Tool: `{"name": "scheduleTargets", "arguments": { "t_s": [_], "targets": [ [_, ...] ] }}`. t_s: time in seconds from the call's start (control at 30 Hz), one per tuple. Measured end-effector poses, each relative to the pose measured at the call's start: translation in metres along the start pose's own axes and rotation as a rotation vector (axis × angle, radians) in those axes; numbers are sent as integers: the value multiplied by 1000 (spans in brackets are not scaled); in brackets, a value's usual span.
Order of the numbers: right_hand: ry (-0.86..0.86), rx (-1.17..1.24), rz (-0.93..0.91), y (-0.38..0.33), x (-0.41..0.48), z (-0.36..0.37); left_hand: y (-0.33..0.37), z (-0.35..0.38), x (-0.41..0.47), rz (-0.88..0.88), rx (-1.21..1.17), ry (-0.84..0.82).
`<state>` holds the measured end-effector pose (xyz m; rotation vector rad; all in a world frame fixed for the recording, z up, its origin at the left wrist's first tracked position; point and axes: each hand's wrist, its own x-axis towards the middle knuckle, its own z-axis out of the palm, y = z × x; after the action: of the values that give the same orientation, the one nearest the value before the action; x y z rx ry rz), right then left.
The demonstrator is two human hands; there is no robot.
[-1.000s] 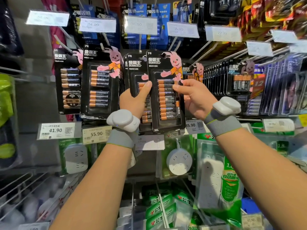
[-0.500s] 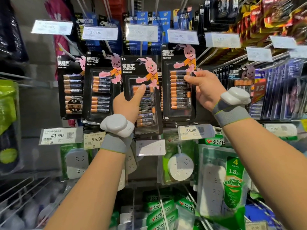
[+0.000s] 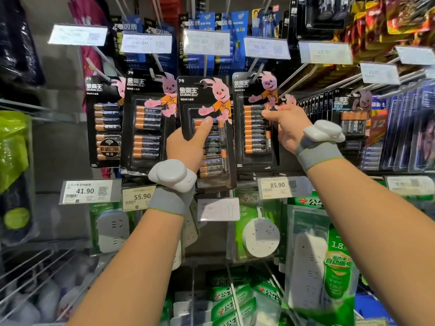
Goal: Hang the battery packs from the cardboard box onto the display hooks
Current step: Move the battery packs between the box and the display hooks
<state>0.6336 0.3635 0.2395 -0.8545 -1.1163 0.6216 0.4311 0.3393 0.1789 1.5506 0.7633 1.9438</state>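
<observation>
My left hand (image 3: 188,147) grips a black Duracell battery pack (image 3: 208,107) with a pink rabbit, thumb across its front, held upright before the display. My right hand (image 3: 286,128) pinches the right edge of a second black battery pack (image 3: 253,128), whose top hole sits at a metal display hook (image 3: 259,72). Two more battery packs (image 3: 146,128) hang on hooks to the left. The cardboard box is out of view.
White price tags (image 3: 276,187) stick out on hook ends above and below the packs. A dense row of battery packs (image 3: 348,114) hangs to the right. Green-packaged sockets (image 3: 259,234) hang beneath. A wire basket (image 3: 35,278) sits at lower left.
My right hand has carried its pack up and to the right onto the hook area, apart from the other. My left hand has kept its pack and raised it slightly.
</observation>
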Motion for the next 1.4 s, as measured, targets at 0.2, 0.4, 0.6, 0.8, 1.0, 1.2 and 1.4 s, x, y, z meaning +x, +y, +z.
{"name": "scheduleTargets", "arguments": {
  "t_s": [0.2,0.4,0.6,0.8,1.0,1.2,1.4],
  "targets": [
    [80,-44,35,9,9,14,-5,3,4,33,25,6],
    [121,-26,81,27,30,20,-6,8,10,72,-14,-5],
    [163,-68,114,46,51,24,-9,13,14,89,-39,-11],
    [131,-136,132,56,65,27,-16,14,19,78,-26,-29],
    [78,-201,54,55,54,31,-18,14,19,82,17,-23],
    [65,-595,55,46,60,25,-19,16,18,107,-9,-27],
    [86,-827,37,45,51,20,-17,18,13,110,-36,-53]
  ]
}}
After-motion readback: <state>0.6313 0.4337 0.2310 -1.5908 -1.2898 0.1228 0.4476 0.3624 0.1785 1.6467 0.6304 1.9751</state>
